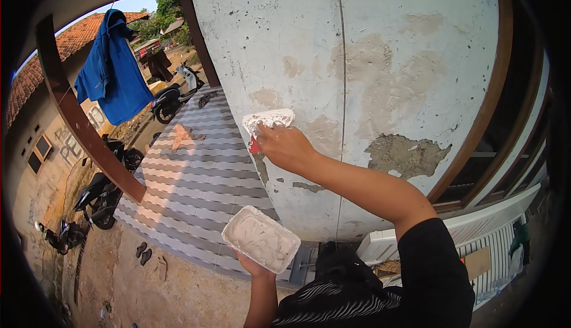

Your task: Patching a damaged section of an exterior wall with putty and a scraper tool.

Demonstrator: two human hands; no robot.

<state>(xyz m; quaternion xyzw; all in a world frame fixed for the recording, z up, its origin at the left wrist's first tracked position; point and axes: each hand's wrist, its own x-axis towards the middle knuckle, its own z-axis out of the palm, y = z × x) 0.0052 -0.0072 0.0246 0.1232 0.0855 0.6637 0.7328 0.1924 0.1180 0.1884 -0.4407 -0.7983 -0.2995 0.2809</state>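
R hand [288, 146] is gripping a flat scraper [269, 117] rn, fingers curling snugly round it, w/ white paste coating the blade & a bit of red showing just below the hand. Scraper's sitting up at the pale wall [428, 84], near its L edge; can't tell if it's actually touching. L hand [257, 267] is holding a white tub [235, 219] from below, lower down & well apart from the scraper; fingers are mostly hiding under it, so can't tell how wide they're spreading. More paste [264, 239] is filling the tub. Gray patch [407, 155] is showing on the wall, R of the scraper. Blue shirt [113, 72] is hanging off to the L btw.
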